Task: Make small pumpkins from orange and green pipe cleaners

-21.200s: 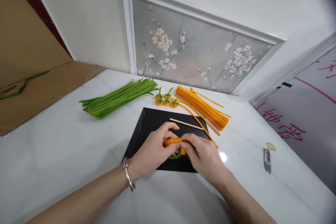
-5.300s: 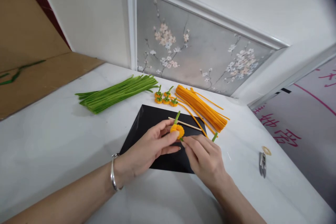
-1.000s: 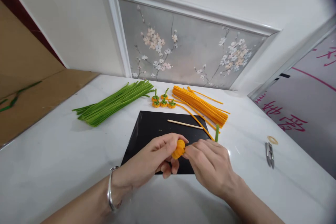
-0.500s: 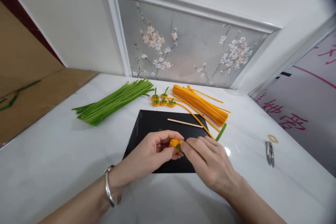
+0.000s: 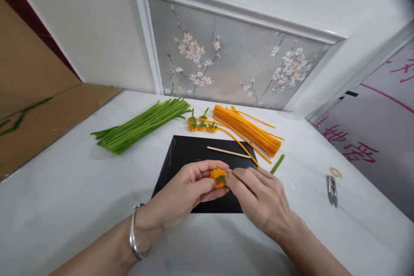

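A small orange pipe-cleaner pumpkin (image 5: pixel 217 173) is pinched between the thumb and fingers of my left hand (image 5: pixel 189 185), above the black mat (image 5: pixel 174 159). Green fuzzy stem lies across its middle. My right hand (image 5: pixel 258 192) is closed against the pumpkin's right side, its fingertips pinching at the green strand. A green pipe cleaner end (image 5: pixel 277 164) sticks out beyond the right knuckles; whether it is the same strand is hidden by the hand. Several finished-looking orange pumpkins (image 5: pixel 202 126) with green tops stand together behind the mat.
A thin wooden stick (image 5: pixel 228 152) rests on the mat. Behind it are a bundle of green pipe cleaners (image 5: pixel 142 127) at left and an orange bundle (image 5: pixel 247 129) at right, with loose strands. Thread snips (image 5: pixel 331 190) and a rubber band (image 5: pixel 335 172) lie far right. Cardboard (image 5: pixel 64 116) borders the left.
The pumpkin has turned in my left fingers, showing more of its ridged orange face and the green across it. My right hand and the protruding green end have shifted slightly right.
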The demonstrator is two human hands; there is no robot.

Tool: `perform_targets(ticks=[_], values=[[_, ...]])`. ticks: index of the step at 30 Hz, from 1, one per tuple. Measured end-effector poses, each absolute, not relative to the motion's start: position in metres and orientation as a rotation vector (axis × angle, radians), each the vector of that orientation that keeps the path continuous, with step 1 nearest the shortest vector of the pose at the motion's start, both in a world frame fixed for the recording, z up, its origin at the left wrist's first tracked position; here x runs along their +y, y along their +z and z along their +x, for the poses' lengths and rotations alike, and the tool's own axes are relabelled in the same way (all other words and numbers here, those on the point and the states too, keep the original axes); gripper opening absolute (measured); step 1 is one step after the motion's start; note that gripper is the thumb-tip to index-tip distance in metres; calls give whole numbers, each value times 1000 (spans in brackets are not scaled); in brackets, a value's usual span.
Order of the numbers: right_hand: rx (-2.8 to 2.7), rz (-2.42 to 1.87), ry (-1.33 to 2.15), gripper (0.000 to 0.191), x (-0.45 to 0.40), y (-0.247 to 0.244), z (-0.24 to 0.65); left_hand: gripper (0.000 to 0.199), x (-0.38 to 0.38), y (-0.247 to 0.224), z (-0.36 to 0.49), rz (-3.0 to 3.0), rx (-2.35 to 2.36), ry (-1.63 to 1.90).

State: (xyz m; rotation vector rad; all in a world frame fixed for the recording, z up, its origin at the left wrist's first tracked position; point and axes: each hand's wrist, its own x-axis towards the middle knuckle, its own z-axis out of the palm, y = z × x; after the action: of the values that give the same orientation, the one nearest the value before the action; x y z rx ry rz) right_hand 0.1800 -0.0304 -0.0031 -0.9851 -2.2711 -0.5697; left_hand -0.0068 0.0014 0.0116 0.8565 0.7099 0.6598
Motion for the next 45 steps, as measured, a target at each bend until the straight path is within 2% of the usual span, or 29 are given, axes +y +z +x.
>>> perform_targets(ticks=[8, 12, 15, 20, 22, 24, 26, 28, 31, 33, 38, 42, 45], values=[[-2315, -1006, -510, 27, -31, -6, 174, 36, -2, 1, 0, 1157, 773, 735], [-2242, -1085, -442, 21, -32, -14, 167, 42, -7, -10, 2, 1559, 899, 944], [-2043, -1063, -197, 16, -33, -20, 160, 55, -13, -18, 0, 1856, 949, 1058], [-1714, -1074, 464, 16, -36, -23, 153, 74, -21, -18, -5, 2153, 773, 1182], [-1676, -1044, 547, 16, -36, -23, 154, 79, -23, -14, -6, 2054, 694, 1162], [-1692, -999, 408, 18, -36, -21, 159, 81, -23, -10, -5, 1819, 626, 1130], [-1725, -937, 166, 23, -35, -20, 164, 74, -23, -6, -3, 1529, 578, 1125], [-1750, -861, -14, 27, -34, -20, 169, 58, -22, -1, -1, 1282, 543, 1092], [-1776, -789, -126, 31, -33, -22, 173, 33, -22, 8, 1, 1089, 522, 967], [-1783, -772, -145, 32, -31, -23, 173, 23, -22, 13, 1, 1066, 536, 893], [-1792, -788, -84, 29, -30, -21, 171, 20, -20, 16, -1, 1031, 493, 858], [-1862, -739, -128, 31, -30, -20, 174, 24, -15, 12, -4, 924, 462, 758], [-1917, -706, -129, 33, -30, -18, 177, 19, -13, 9, -5, 858, 503, 685]])
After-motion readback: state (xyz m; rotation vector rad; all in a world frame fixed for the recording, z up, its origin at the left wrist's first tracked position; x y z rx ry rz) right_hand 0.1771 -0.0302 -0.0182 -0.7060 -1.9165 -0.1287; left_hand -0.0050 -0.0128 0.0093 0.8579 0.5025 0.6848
